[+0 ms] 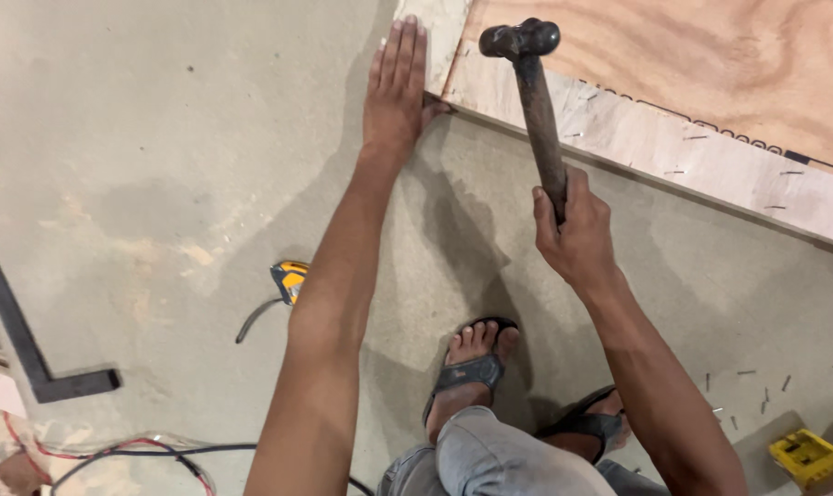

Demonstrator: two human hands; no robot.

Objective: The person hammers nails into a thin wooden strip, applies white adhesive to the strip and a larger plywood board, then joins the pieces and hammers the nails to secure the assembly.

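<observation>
My right hand [574, 228] grips the dark handle of a hammer [534, 101], whose black head is raised over the edge of a plywood board [710, 64]. A pale wooden strip [674, 147] with small nails in it runs along the board's near edge. My left hand [395, 87] lies flat, fingers together, against the corner of the board, with the thumb on the strip's end. I am crouching, and my sandalled foot [471, 363] is on the floor below the hammer.
A yellow tape measure [290, 279] lies on the concrete floor beside my left forearm. A black steel square [26, 344] is at the left. Red and black cables [141, 452] run along the bottom left. Loose nails [742, 395] and a yellow tool [810, 456] sit at the bottom right.
</observation>
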